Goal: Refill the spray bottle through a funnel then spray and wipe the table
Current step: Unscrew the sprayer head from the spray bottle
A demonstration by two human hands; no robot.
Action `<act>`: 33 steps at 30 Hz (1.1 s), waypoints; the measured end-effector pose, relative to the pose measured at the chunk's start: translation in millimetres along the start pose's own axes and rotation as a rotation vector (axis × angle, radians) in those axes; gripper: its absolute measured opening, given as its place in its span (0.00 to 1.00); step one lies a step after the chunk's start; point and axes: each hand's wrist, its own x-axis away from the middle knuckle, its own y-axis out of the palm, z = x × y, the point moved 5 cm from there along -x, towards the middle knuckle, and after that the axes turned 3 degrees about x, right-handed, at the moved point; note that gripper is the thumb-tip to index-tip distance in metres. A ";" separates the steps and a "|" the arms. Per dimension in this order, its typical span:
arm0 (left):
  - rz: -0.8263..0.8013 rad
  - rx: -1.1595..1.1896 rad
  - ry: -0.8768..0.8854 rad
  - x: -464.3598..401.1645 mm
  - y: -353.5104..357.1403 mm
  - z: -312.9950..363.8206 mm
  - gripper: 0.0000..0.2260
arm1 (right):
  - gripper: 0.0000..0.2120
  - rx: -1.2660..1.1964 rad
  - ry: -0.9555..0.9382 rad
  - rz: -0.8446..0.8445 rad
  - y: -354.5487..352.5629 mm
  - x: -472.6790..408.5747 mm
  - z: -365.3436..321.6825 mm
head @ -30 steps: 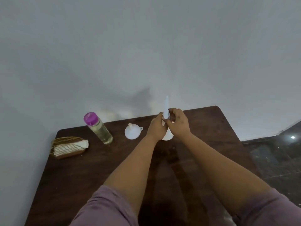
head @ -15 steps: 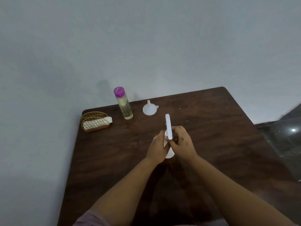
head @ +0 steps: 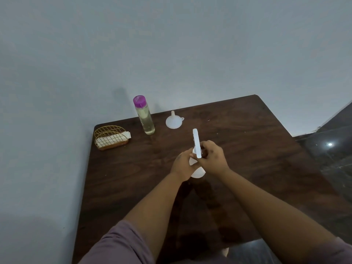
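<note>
A white spray bottle (head: pixel 198 173) stands near the middle of the dark wooden table (head: pixel 247 149). My left hand (head: pixel 182 164) grips its body from the left. My right hand (head: pixel 213 159) grips the neck under the white spray head (head: pixel 196 142), which sticks up and away from me. Behind them, a white funnel (head: pixel 174 121) lies mouth-down with its spout up. To the funnel's left stands a clear refill bottle (head: pixel 145 117) with a purple cap and pale yellow liquid. Most of the spray bottle is hidden by my hands.
A gold wire holder (head: pixel 110 138) with a folded white cloth sits at the table's far left corner. The wall runs along the back and left edges. Dark glossy floor lies to the right of the table.
The view tilted down, so everything sits lower and nearer in frame. Both hands stay wrapped around the spray bottle, and the spray head has tipped slightly.
</note>
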 end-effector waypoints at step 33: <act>-0.017 -0.026 0.019 1.3 3.7 -4.9 0.19 | 0.15 -0.307 0.160 -0.207 4.2 7.8 17.3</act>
